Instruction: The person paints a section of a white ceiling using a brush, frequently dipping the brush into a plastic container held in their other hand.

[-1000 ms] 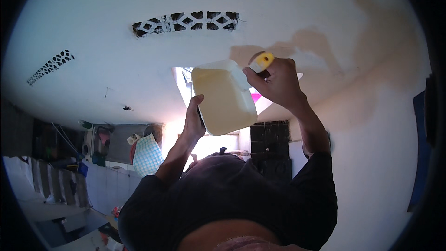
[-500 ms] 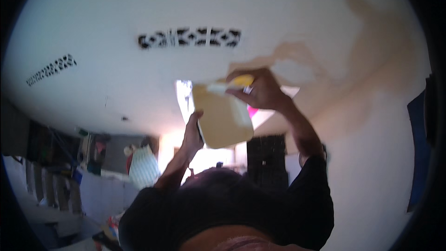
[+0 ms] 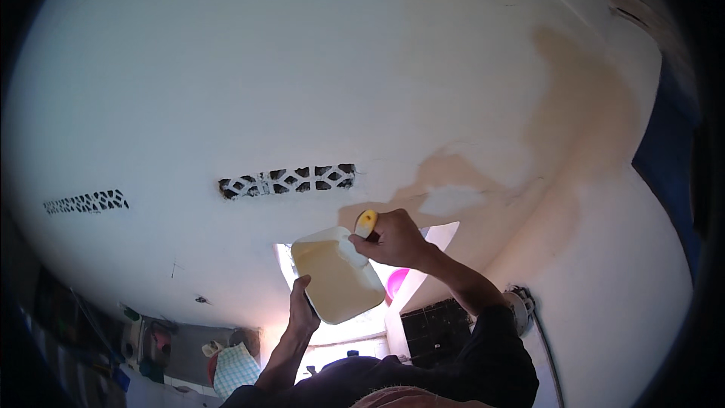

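My left hand (image 3: 300, 307) grips the left side of a white, rounded-square container (image 3: 340, 299) holding pale cream liquid, raised in front of a pale wall. My right hand (image 3: 396, 238) is closed on a yellow-handled brush (image 3: 367, 221) at the container's upper right corner. The handle points up and its lower end is partly hidden by my fingers and the container's rim.
The white wall (image 3: 317, 75) has two pierced vents (image 3: 287, 179) (image 3: 86, 202) and a bright opening with a pink round object (image 3: 396, 282). Lower down are dark tiles (image 3: 432, 332), a checked cloth (image 3: 231, 370) and assorted household things. A blue panel (image 3: 664, 166) hangs at the right.
The view has tilted upward, so more wall shows and both hands sit lower in frame. The brush, tipped over the container half a second ago, now stands more upright at its corner.
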`<state>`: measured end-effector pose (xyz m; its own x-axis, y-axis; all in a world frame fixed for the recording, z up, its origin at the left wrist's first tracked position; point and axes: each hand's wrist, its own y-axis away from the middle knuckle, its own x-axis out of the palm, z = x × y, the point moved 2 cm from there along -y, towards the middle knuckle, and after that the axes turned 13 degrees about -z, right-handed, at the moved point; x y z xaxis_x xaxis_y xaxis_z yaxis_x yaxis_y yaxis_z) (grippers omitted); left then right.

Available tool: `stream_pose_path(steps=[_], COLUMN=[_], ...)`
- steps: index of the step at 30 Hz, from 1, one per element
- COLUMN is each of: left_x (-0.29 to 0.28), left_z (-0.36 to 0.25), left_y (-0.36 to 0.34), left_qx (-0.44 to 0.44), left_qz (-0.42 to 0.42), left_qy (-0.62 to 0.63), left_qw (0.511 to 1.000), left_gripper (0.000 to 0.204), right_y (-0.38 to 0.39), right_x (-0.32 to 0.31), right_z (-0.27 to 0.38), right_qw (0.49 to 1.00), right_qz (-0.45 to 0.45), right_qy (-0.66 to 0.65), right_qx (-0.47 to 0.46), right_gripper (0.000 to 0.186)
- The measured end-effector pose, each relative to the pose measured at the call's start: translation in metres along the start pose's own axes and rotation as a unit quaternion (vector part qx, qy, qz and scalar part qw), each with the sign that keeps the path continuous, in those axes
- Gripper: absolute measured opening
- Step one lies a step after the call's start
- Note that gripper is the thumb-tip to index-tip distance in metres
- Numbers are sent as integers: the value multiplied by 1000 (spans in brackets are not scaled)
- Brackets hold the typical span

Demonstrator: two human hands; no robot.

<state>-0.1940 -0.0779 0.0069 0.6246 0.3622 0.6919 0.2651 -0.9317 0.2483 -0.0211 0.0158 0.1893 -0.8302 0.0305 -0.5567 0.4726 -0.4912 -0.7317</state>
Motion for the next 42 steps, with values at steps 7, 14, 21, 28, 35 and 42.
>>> stream_pose_path(steps=[7,14,21,28,35,42], left_x=[-7,-4,-7,26,14,30], left_z=[2,5,10,7,15,17], left_y=[-2,-6,-8,10,0,1], left_qx=[14,12,2,-12,-10,-30], left_qz=[25,21,3,11,23,-5], left_qy=[23,42,-5,-17,-25,21], left_qw=[999,999,1000,1000,999,999], left_gripper=[54,53,49,49,48,50], right_y=[8,-8,-7,7,16,21], right_x=[11,11,31,-4,-21,-41], right_z=[-2,4,-20,-12,-4,-20], right_qw=[996,994,994,993,997,994], right_qz=[-12,50,59,-21,-65,-62], right_qy=[91,-23,-51,-3,-47,83], right_qx=[-17,-90,-73,-118,-2,33], right_gripper=[23,21,24,20,17,15])
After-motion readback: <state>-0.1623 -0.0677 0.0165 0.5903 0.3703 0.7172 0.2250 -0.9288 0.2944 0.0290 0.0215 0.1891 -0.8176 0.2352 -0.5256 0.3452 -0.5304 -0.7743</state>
